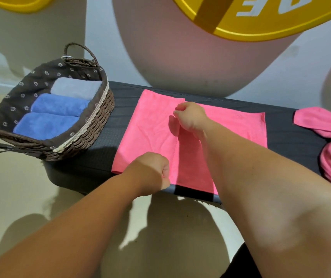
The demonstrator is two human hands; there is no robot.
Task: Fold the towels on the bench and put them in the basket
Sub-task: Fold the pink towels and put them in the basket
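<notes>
One towel (pixel 150 125), mid-bench (pixel 281 133), fold apparently in hand: left hand (pixel 150 173) pinches its flap at the near edge, right hand (pixel 190 117) at the far edge. Next, likely: lay flat, fold again. Basket (pixel 92 125): left end.

This is an indoor room, more like a gym or public lounge than a home, though that is uncertain. Big pink shapes (pixel 180 57) and a raised yellow sign (pixel 261 29) with white letters fill the wall (pixel 104 47) behind a dark padded worktop (pixel 120 113) on a pale floor (pixel 10 187).
</notes>
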